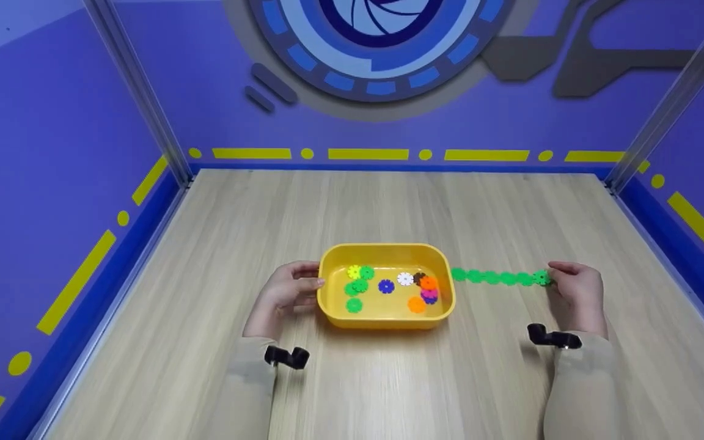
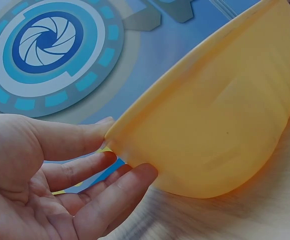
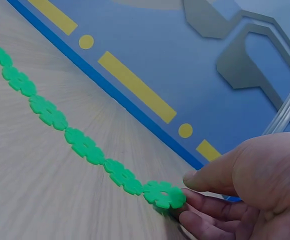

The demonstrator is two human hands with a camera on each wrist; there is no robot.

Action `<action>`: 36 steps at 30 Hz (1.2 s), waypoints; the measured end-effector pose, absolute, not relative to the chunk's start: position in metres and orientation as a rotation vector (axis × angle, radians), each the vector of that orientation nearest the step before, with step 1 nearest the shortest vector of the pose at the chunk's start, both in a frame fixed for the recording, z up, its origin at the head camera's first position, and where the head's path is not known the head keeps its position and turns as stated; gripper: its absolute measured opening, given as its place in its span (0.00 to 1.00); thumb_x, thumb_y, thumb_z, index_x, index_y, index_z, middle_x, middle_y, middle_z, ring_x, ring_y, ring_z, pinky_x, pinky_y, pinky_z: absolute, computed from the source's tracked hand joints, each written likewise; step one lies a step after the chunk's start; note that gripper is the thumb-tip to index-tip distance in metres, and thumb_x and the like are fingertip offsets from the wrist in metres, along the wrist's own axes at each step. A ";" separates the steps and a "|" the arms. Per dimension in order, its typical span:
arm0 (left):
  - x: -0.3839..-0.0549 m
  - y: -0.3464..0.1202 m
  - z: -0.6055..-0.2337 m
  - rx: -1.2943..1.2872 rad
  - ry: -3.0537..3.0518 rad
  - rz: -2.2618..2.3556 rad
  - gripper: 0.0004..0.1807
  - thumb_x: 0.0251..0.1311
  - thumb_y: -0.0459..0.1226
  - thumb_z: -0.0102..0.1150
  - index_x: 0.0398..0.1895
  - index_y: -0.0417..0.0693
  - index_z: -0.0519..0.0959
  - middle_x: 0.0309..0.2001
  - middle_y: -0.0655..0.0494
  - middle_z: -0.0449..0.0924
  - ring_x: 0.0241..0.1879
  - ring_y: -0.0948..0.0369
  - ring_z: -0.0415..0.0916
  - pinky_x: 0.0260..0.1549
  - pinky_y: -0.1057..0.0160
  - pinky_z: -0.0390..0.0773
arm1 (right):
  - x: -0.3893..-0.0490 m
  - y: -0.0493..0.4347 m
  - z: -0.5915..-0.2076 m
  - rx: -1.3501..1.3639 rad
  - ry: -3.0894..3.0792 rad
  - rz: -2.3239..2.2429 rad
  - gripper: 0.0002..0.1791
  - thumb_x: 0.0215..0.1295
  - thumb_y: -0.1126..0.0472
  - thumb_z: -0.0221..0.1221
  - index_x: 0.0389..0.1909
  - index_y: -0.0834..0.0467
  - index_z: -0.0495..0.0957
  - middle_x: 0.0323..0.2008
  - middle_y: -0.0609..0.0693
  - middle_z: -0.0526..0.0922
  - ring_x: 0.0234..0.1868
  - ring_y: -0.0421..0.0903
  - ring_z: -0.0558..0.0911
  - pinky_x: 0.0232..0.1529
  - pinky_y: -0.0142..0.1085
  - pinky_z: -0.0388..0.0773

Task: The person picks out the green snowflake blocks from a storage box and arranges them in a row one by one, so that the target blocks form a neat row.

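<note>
A yellow plastic bin (image 1: 385, 324) stands on the table with several snowflake discs inside. My left hand (image 1: 288, 287) grips its left end; in the left wrist view the thumb lies at the rim and the fingertips (image 2: 145, 175) touch the outer wall. To the right of the bin stretches a chain of green snowflake discs (image 1: 492, 278), linked edge to edge. At the chain's far right end, my right hand (image 1: 578, 290) pinches the last green disc (image 3: 160, 194) between thumb and fingers. The chain's left end reaches the bin's right wall in the head view.
Inside the bin, green and yellow discs lie to the left, a blue disc (image 1: 386, 286) in the middle, and white, orange, pink and dark ones to the right. Printed purple panels (image 1: 388, 134) wall the wooden table (image 1: 388, 385) at the back and sides.
</note>
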State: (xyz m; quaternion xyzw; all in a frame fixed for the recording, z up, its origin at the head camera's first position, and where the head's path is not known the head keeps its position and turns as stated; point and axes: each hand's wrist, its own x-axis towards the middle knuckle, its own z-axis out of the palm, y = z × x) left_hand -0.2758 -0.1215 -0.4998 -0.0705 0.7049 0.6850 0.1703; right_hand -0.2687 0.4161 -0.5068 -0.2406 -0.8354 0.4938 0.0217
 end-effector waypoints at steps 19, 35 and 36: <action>-0.277 -0.121 -0.500 -0.191 2.012 1.936 0.27 0.64 0.27 0.65 0.68 0.39 0.74 0.61 0.38 0.79 0.39 0.59 0.86 0.37 0.58 0.90 | -0.265 0.414 -0.494 -0.718 -2.484 1.625 0.25 0.77 0.56 0.54 0.67 0.67 0.73 0.29 0.31 0.81 0.33 0.29 0.81 0.36 0.25 0.82; -0.276 -0.122 -0.501 -0.190 1.992 1.952 0.26 0.64 0.27 0.64 0.67 0.39 0.75 0.59 0.40 0.80 0.37 0.59 0.85 0.35 0.60 0.90 | -0.267 0.397 -0.479 -0.574 -2.532 1.568 0.25 0.77 0.56 0.55 0.67 0.66 0.73 0.32 0.29 0.79 0.35 0.26 0.81 0.41 0.21 0.82; -0.276 -0.122 -0.501 -0.188 1.991 1.955 0.27 0.64 0.27 0.64 0.67 0.38 0.75 0.59 0.40 0.80 0.37 0.59 0.85 0.35 0.60 0.90 | -0.268 0.396 -0.478 -0.563 -2.531 1.574 0.25 0.77 0.55 0.55 0.67 0.66 0.73 0.32 0.29 0.79 0.35 0.26 0.81 0.40 0.21 0.82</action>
